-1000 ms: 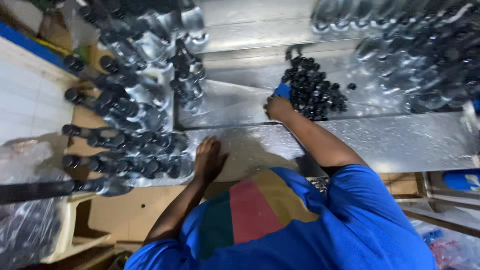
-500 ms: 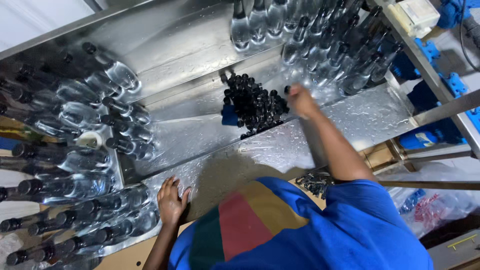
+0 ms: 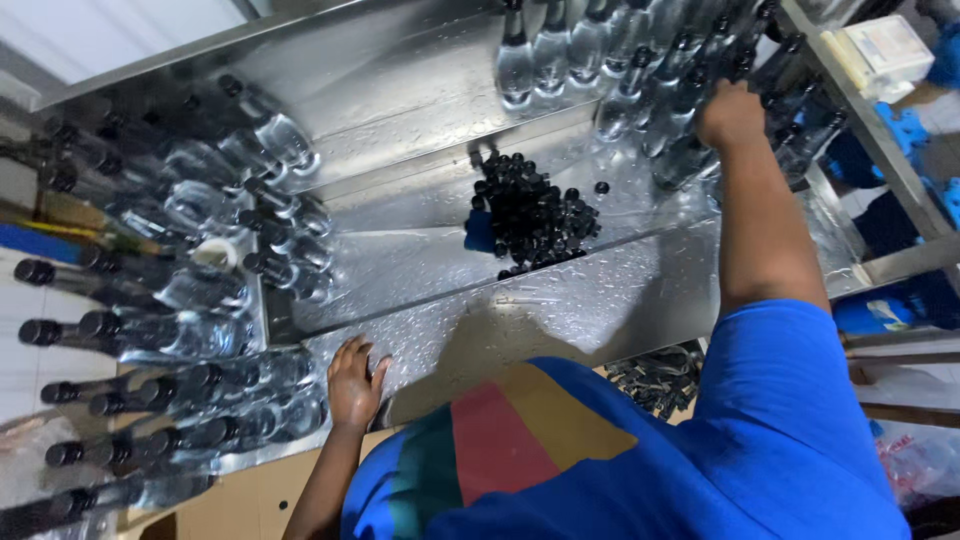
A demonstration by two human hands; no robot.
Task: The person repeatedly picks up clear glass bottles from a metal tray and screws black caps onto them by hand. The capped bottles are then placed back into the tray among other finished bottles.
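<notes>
My left hand (image 3: 355, 385) lies flat on the wet steel table (image 3: 560, 300) near its front edge, fingers spread and holding nothing. Beside it, to the left, lie clear bottles with black caps (image 3: 170, 330). My right arm stretches far right, and my right hand (image 3: 730, 115) sits curled on top of a group of upright clear bottles (image 3: 640, 90). Its fingers are hidden, so I cannot tell what it holds. A pile of loose black caps (image 3: 535, 215) lies on the table between my hands, with a small blue object (image 3: 478, 232) at its left side.
Capped bottles crowd the left side (image 3: 230, 190), and a raised steel ledge (image 3: 420, 170) crosses behind the caps. A metal rack (image 3: 880, 150) with a white box (image 3: 885, 50) stands at the right. More black caps (image 3: 660, 375) lie below the table edge.
My right hand has left the cap pile and moved right onto the upright bottles. My left hand stays on the table's front edge. My head has turned, shifting the view.
</notes>
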